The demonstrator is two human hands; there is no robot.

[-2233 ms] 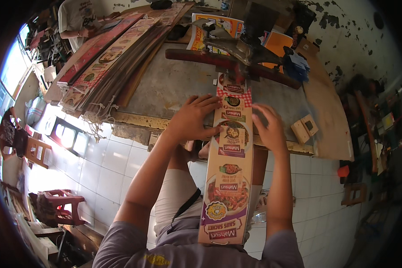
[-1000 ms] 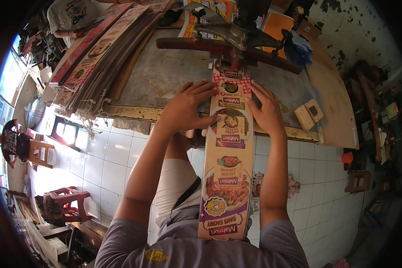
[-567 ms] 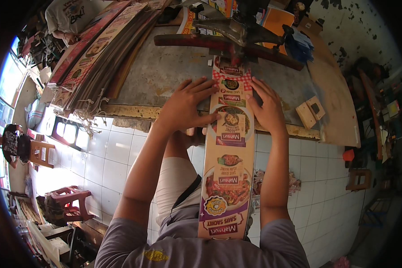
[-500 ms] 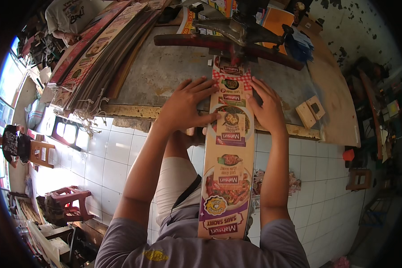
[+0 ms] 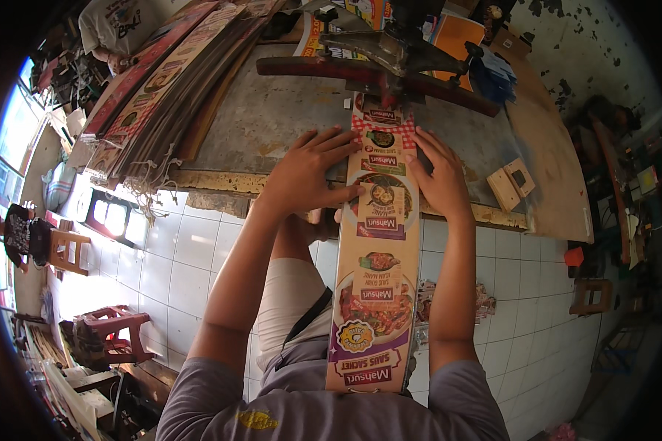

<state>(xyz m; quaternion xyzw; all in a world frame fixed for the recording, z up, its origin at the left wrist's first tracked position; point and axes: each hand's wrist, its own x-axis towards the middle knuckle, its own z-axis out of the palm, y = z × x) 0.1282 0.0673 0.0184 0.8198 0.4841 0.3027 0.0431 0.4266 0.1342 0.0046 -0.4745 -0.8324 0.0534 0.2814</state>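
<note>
A long, narrow printed strip (image 5: 382, 250) of stiff board, with food pictures on tan and purple, runs from the workbench toward my torso. Its far end lies beneath a dark metal press-like tool (image 5: 390, 55) with a long reddish crossbar. My left hand (image 5: 310, 173) rests at the strip's left edge, fingers stretched out over the bench and fingertips at the board. On the right edge lies my right hand (image 5: 440, 175), its fingers extended and pointing away from me. Neither hand is wrapped round the board. The strip's near end reaches my shirt, a thin cord showing there.
A pile of similar long strips (image 5: 176, 88) with white strings lies at the bench's left. Two small wooden blocks (image 5: 510, 184) sit on the right, before a pale board (image 5: 555, 169). A red stool (image 5: 118, 332) stands on the tiled floor; another person (image 5: 23, 234) sits far left.
</note>
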